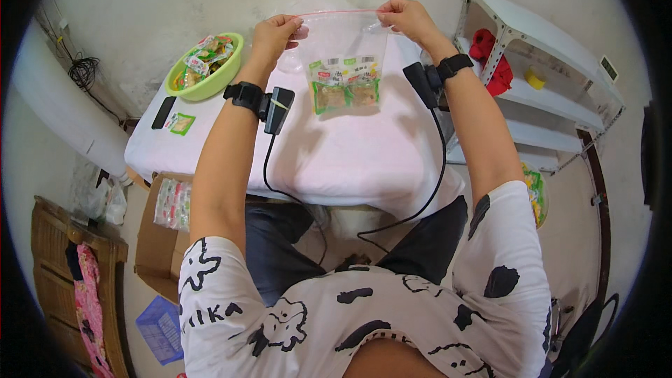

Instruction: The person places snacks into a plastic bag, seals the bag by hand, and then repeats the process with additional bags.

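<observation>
A clear zip bag (pixel 343 38) with a red strip along its top edge hangs stretched between my hands above the table. My left hand (pixel 277 33) pinches its upper left corner. At the upper right corner, my right hand (pixel 409 19) grips the same edge between thumb and fingers. Inside the bag, small green-and-clear snack packets (pixel 345 87) sit side by side at the bottom. Each wrist wears a black strap with a small dark device and a cable.
The table (pixel 350 161) has a white cloth. At its left are a green basin (pixel 234 63) of packets, a black phone (pixel 164 113) and one loose packet (pixel 182 124). A white shelf (pixel 553 101) stands right; an open cardboard box (pixel 155 245) and blue basket (pixel 161 329) are lower left.
</observation>
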Motion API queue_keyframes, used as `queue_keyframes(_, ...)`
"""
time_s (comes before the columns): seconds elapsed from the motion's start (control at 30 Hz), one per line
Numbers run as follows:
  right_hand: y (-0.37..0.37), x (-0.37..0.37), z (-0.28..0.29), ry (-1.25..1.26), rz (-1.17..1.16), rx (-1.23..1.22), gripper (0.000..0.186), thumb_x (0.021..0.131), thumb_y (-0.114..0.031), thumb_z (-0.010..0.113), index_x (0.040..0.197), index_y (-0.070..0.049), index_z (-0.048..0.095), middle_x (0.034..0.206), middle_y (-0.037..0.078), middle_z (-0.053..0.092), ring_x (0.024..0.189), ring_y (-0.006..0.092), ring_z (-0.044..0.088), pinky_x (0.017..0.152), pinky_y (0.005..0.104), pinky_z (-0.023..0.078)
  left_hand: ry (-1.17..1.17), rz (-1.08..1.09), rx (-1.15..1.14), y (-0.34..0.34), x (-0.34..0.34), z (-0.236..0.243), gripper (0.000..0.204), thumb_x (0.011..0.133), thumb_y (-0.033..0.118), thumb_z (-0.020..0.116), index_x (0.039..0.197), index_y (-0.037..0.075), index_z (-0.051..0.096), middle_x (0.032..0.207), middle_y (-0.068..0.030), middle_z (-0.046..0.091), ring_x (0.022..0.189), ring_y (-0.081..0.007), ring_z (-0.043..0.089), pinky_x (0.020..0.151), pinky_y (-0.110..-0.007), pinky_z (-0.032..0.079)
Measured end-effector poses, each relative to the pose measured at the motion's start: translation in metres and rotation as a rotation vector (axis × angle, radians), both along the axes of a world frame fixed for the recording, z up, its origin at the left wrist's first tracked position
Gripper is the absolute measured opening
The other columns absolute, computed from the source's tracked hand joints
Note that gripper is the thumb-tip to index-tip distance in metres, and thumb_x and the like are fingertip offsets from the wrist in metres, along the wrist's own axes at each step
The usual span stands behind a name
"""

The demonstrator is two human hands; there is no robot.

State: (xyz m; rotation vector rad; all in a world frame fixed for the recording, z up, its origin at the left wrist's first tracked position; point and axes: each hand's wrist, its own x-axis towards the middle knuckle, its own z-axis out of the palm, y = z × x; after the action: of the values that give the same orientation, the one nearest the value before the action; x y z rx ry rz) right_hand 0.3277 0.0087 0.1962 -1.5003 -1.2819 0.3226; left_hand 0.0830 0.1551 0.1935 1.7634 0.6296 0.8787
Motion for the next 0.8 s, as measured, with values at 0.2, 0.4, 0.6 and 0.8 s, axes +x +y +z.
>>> queue_keyframes(0.2, -0.027, 0.003, -0.024, -0.163, 0.092, 0.056, 0.016, 0.080, -0.012, 0.062, 0.091, 0.000, 0.065, 0.075, 0.002, 0.063, 0.068, 0.0085, 0.055, 0.064, 0.0223, 0.044, -0.055, 0.025, 0.019, -0.025, -0.008, -0.039, 0.022, 0.088, 0.022, 0.058, 0.094, 0.002, 0.065, 0.081, -0.0062, 0.068, 0.074, -0.0119, 0.065, 0.061, -0.023, 0.050)
queue_keyframes(0.4, -0.088, -0.031, -0.073, 0.087, 0.195, -0.147, 0.015, 0.083, -0.010, 0.060, 0.094, 0.001, 0.063, 0.077, 0.001, 0.061, 0.071, 0.0072, 0.054, 0.066, 0.0214, 0.044, 0.003, -0.042, -0.154, -0.074, -0.039, -0.092, 0.020, 0.089, 0.019, 0.058, 0.095, 0.001, 0.063, 0.080, -0.0059, 0.067, 0.073, -0.0115, 0.064, 0.061, -0.022, 0.049)
queue_keyframes(0.6, -0.131, -0.047, -0.124, 0.286, 0.144, -0.269, 0.014, 0.084, -0.009, 0.059, 0.094, -0.001, 0.063, 0.079, 0.000, 0.061, 0.071, 0.0067, 0.055, 0.067, 0.0214, 0.045, 0.020, -0.112, -0.318, -0.109, -0.048, -0.133, 0.014, 0.089, 0.016, 0.057, 0.096, 0.003, 0.059, 0.085, -0.0034, 0.066, 0.074, -0.0097, 0.064, 0.057, -0.019, 0.047)
queue_keyframes(0.8, -0.130, -0.058, -0.140, 0.015, -0.027, -0.282, 0.015, 0.082, -0.009, 0.061, 0.094, -0.001, 0.062, 0.078, 0.002, 0.062, 0.073, 0.0120, 0.057, 0.070, 0.0251, 0.045, -0.032, -0.104, -0.349, -0.118, -0.039, -0.149, 0.011, 0.089, 0.015, 0.056, 0.095, 0.005, 0.059, 0.084, -0.0012, 0.065, 0.077, -0.0086, 0.062, 0.060, -0.020, 0.046)
